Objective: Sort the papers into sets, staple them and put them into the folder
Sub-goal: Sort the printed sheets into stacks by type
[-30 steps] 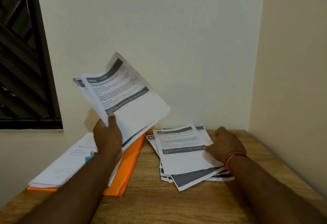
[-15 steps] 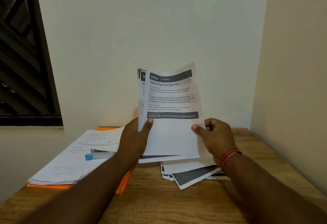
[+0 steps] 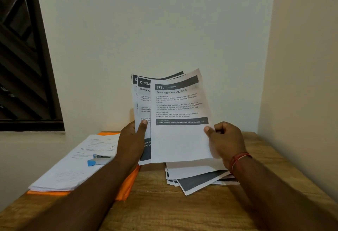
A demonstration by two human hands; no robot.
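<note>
Head: papers (image 3: 181, 139) upright, pinched btwn hands (image 3: 130, 143) (image 3: 226, 141).

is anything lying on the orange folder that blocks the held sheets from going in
Yes, for the held printed sheets: a stack of white papers covers the orange folder, and a blue and silver stapler lies on that stack.

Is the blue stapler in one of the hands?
No, the blue stapler lies on the white paper stack at the left, while the left hand and right hand both hold printed sheets.
</note>
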